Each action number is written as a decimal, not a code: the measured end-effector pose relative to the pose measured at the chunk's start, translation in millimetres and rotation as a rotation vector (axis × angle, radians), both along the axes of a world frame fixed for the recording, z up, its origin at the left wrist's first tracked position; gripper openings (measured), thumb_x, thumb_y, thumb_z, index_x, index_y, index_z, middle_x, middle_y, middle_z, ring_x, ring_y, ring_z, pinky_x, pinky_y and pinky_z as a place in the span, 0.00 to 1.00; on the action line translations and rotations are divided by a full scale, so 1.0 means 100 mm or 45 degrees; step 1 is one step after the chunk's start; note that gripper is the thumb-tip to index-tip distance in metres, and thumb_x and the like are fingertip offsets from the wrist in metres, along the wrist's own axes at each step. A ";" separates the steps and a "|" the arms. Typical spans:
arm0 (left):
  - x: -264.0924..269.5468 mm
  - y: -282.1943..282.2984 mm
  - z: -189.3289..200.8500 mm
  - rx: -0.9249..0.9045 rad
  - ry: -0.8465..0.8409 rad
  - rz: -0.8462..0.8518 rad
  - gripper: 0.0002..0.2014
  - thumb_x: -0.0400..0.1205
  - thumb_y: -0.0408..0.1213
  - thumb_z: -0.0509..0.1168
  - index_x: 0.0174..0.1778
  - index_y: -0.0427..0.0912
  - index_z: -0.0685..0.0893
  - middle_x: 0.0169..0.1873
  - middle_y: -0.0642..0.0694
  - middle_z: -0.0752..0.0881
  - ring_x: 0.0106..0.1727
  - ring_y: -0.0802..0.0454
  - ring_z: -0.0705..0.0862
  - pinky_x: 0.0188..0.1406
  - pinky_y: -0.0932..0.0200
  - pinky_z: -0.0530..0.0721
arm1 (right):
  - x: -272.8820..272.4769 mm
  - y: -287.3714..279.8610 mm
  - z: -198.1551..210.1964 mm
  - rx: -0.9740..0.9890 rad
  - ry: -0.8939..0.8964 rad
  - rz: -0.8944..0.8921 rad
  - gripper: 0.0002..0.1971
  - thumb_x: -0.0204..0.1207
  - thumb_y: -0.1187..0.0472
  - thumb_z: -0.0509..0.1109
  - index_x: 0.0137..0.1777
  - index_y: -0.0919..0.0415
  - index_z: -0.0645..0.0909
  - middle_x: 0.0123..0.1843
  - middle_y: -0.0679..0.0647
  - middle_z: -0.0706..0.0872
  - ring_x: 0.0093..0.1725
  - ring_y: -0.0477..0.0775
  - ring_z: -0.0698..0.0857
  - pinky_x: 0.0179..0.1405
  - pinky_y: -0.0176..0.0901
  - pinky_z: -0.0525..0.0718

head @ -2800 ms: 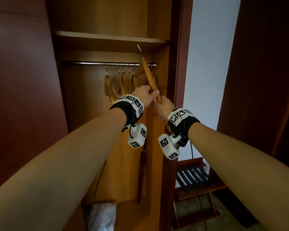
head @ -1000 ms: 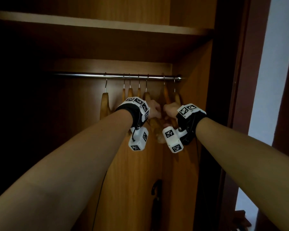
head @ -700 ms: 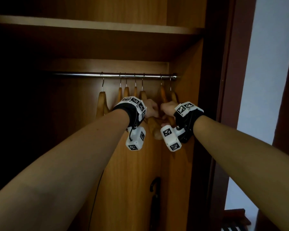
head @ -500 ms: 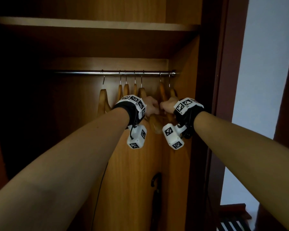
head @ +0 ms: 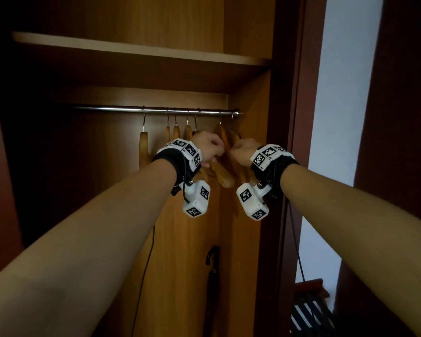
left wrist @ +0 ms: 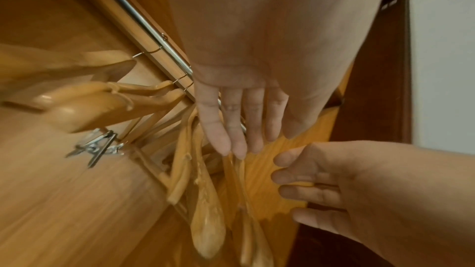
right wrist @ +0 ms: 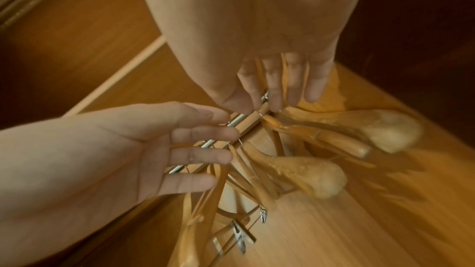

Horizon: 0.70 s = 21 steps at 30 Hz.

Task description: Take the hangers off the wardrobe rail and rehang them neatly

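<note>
Several wooden hangers hang by wire hooks from the chrome rail, bunched toward its right end, with one hanger apart on the left. My left hand and right hand are raised on either side of the second hanger from the right. In the left wrist view my left hand has straight fingers whose tips reach that hanger's arm. In the right wrist view my right hand hangs relaxed, fingers loosely spread over the rail and hooks. Neither hand grips anything. One hanger carries metal clips.
A wooden shelf runs just above the rail. The wardrobe's side panel stands right beside the last hanger. A black umbrella stands low inside. A slatted luggage rack and a white wall lie to the right.
Some seconds ago both hands held a hanger off the rail. It now hangs near the rail's right end, and both hands have let go, staying beside it with little movement.
</note>
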<state>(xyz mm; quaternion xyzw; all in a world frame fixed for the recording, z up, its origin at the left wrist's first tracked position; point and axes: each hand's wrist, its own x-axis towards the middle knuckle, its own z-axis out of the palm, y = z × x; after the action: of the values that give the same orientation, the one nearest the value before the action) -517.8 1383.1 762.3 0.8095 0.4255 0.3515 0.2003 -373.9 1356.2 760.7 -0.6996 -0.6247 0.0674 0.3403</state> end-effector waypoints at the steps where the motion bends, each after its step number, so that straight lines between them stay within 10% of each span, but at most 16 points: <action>1: -0.05 -0.06 -0.01 -0.002 -0.021 -0.018 0.06 0.83 0.36 0.63 0.52 0.48 0.84 0.50 0.44 0.88 0.48 0.49 0.89 0.48 0.46 0.90 | -0.04 -0.09 0.00 0.033 -0.007 -0.017 0.14 0.77 0.53 0.67 0.59 0.57 0.84 0.54 0.56 0.88 0.52 0.58 0.87 0.57 0.52 0.86; 8: -0.34 -0.50 -0.16 -0.070 -0.119 -0.142 0.05 0.82 0.35 0.65 0.49 0.47 0.85 0.48 0.40 0.90 0.47 0.43 0.90 0.45 0.45 0.91 | -0.35 -0.83 -0.17 0.080 0.052 -0.076 0.08 0.81 0.55 0.65 0.57 0.53 0.82 0.44 0.55 0.86 0.43 0.56 0.86 0.37 0.44 0.84; 12: -0.33 -0.84 -0.34 -0.116 -0.153 -0.236 0.05 0.83 0.35 0.63 0.48 0.46 0.84 0.48 0.41 0.90 0.42 0.50 0.88 0.34 0.57 0.88 | -0.42 -1.24 -0.37 0.120 0.106 -0.149 0.09 0.77 0.57 0.68 0.55 0.53 0.84 0.49 0.55 0.89 0.48 0.55 0.88 0.47 0.45 0.87; 21: 0.18 -1.74 -0.53 -0.190 -0.082 -0.546 0.06 0.82 0.36 0.63 0.51 0.44 0.84 0.45 0.44 0.88 0.37 0.52 0.86 0.30 0.58 0.87 | -0.13 -2.42 -0.56 0.103 0.013 -0.479 0.10 0.79 0.56 0.63 0.51 0.57 0.85 0.49 0.56 0.88 0.46 0.58 0.85 0.32 0.38 0.79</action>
<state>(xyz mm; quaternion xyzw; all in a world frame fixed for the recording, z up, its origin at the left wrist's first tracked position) -499.3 1208.9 709.6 0.8528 0.2618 0.2939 0.3432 -387.1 1114.4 704.3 -0.7895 -0.4834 -0.0191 0.3777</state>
